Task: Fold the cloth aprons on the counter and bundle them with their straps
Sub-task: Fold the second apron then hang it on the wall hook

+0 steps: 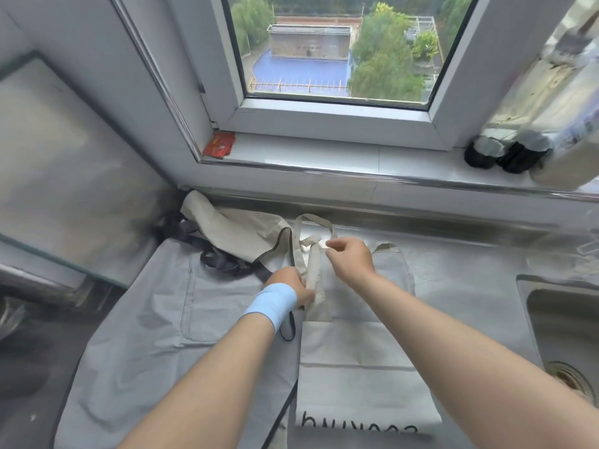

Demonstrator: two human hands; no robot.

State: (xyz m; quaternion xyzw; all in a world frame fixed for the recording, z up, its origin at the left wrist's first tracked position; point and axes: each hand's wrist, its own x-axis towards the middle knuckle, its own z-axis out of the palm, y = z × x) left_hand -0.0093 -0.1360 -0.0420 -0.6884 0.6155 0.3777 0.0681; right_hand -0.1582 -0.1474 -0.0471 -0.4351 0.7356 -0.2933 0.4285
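Where the steel counter (460, 254) runs below the window sill (324, 153), three aprons lie close together. A cream apron (356, 367) with black lettering at its near edge lies flat in the middle. A grey apron (155, 319) with a front pocket and dark trim is spread just to its left, their edges overlapping. A crumpled apron (240, 231), also cream, is heaped at the back left over dark straps.

A cream strap (312, 264) rises from the middle apron between both hands. The left hand (291, 286), with a pale blue wristband (274, 304), is curled around the strap's lower part. The right hand (351, 259) pinches the strap higher up between thumb and fingertips, the rest looping behind it.

A sink (564, 335) is set into the counter at the right. On the sill sit a red packet (219, 144) and dark bottles (505, 153). Trees and a rooftop show through the window (324, 43).
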